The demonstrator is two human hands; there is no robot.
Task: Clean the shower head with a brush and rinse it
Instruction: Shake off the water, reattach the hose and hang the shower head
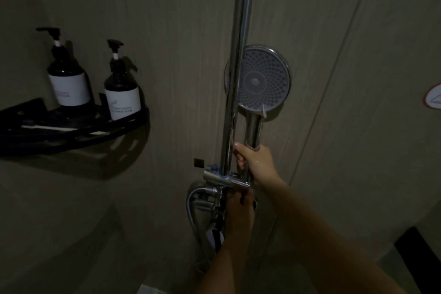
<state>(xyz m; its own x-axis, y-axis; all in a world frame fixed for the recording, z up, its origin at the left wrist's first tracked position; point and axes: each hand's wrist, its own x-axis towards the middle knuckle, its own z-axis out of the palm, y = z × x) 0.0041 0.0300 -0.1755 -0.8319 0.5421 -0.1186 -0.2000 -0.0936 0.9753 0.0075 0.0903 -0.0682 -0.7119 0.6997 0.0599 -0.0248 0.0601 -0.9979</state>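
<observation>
Head view shows your right hand gripping the shower head handle beside the rail, left hand at the bracket, grasp unclear: wet chrome could slip and drop.

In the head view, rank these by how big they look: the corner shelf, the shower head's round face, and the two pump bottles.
1. Black corner shelf, widest though cut off at the frame edge.
2. Shower head face.
3. Left pump bottle and right pump bottle: too alike to rank; with pumps, they stand about as tall as the face.
</observation>
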